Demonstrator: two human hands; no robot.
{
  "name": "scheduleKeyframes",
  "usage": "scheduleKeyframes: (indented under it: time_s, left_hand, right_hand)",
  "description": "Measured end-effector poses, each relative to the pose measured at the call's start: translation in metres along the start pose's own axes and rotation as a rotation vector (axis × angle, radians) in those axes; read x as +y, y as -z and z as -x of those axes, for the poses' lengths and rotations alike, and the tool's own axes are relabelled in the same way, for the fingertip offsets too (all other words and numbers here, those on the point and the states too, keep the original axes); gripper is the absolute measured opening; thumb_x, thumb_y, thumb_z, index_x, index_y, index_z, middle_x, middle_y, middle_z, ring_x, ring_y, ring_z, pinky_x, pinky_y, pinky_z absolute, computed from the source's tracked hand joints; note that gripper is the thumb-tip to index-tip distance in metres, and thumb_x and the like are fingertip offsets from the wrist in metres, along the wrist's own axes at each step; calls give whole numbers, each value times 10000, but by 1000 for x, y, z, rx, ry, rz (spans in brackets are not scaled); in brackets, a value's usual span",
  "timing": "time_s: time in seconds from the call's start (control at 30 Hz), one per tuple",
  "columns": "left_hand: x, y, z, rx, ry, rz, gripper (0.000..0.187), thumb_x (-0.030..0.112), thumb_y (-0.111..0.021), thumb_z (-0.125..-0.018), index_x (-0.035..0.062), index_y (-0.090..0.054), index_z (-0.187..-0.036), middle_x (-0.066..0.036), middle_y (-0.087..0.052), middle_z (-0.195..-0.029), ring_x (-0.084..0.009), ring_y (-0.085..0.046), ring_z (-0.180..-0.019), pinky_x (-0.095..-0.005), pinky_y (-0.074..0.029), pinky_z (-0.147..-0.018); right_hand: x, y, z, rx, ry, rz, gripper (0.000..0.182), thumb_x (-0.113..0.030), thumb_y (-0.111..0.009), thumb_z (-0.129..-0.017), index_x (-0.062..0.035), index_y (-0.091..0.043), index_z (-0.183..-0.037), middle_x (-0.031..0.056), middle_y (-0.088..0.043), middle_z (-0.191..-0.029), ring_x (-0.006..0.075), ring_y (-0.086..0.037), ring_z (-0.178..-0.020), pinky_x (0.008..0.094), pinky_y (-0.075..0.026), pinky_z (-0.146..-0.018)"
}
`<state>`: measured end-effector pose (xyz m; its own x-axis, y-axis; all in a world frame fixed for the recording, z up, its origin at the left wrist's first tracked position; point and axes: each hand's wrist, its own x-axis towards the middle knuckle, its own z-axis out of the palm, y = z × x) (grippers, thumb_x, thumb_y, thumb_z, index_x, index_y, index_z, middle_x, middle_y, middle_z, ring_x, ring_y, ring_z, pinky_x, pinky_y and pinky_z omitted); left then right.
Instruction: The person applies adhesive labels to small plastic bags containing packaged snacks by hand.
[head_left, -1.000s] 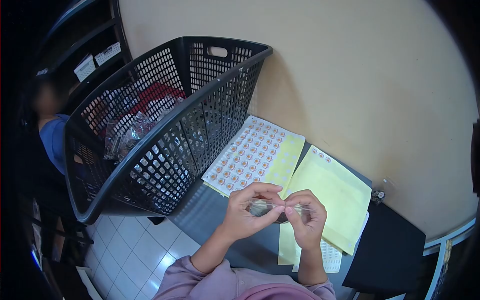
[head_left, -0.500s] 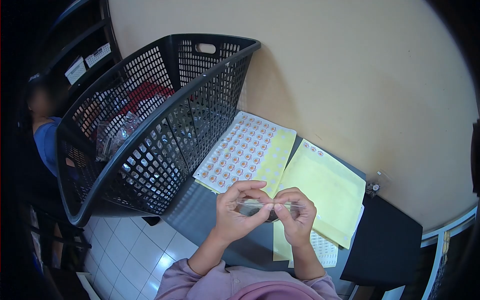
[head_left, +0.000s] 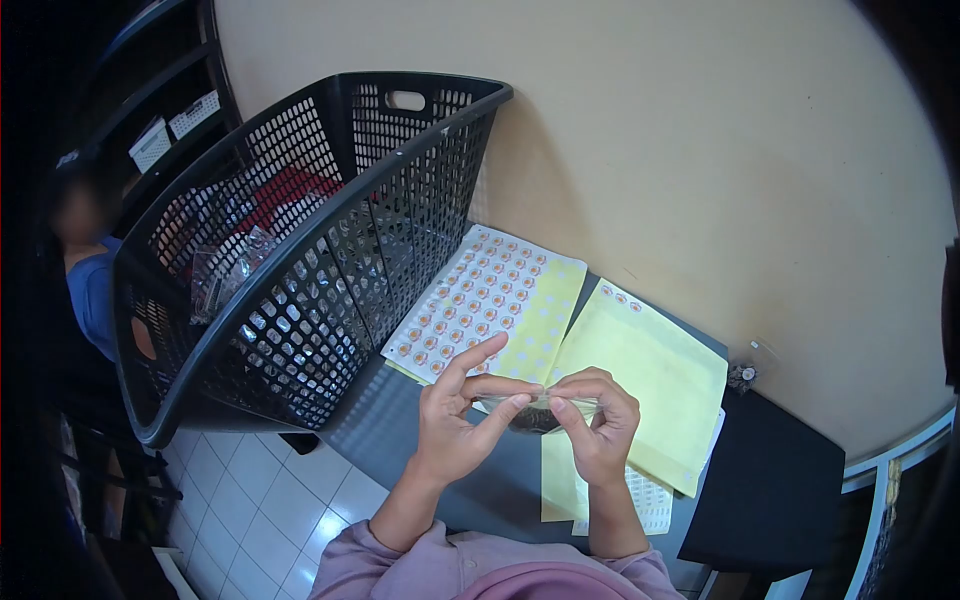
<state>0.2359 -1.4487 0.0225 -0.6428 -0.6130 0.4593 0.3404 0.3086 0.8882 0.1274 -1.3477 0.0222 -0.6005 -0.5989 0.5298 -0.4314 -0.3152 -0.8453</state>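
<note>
Head view: a small clear bag [head_left: 535, 410] is being pinched at its top edge between both hands, held just above the dark table [head_left: 420, 430]. It's being gripped by the left hand [head_left: 455, 425] with thumb and middle finger, index finger sticking up. The other end is being nipped by the right hand [head_left: 600, 425], fingers curled in tight. Something dark is being carried inside the crinkly plastic, too small to tell what. Glossy yellow sticker sheets [head_left: 490, 310] are being kept flat beside a black lattice plastic basket [head_left: 300, 320].
</note>
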Motion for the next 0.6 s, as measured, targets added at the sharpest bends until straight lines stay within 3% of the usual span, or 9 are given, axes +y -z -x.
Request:
scheduleKeyframes:
  time_s: [0.23, 0.4, 0.6]
  left_hand:
    - [2, 3, -1, -85, 61, 97, 512, -46, -473, -821, -78, -236, -1275, -183, -620, -894, -195, -597, -872, -262, -440, -804]
    - [-1, 8, -2, -124, 57, 106, 500, -14, -424, -855, -23, -220, -1311, -159, -615, -962, -158, -582, -896, -253, -444, -790]
    - [3, 22, -5, -252, 102, 100, 528, 1, -410, -866, -27, -155, -1328, -185, -596, -998, -165, -556, -948, -257, -410, -844]
  right_hand:
    - [2, 4, -3, 11, 44, 45, 51, -47, -645, -695, -35, -628, -742, 70, -621, -713, 163, -564, -682, 283, -371, -737]
    - [3, 7, -6, 5, 88, 128, 46, -73, -626, -724, -42, -635, -756, 64, -630, -727, 161, -568, -685, 282, -361, -751]
    - [-1, 15, -9, -88, 95, 200, 132, -137, -533, -809, -63, -641, -793, 48, -637, -756, 150, -577, -704, 313, -329, -819]
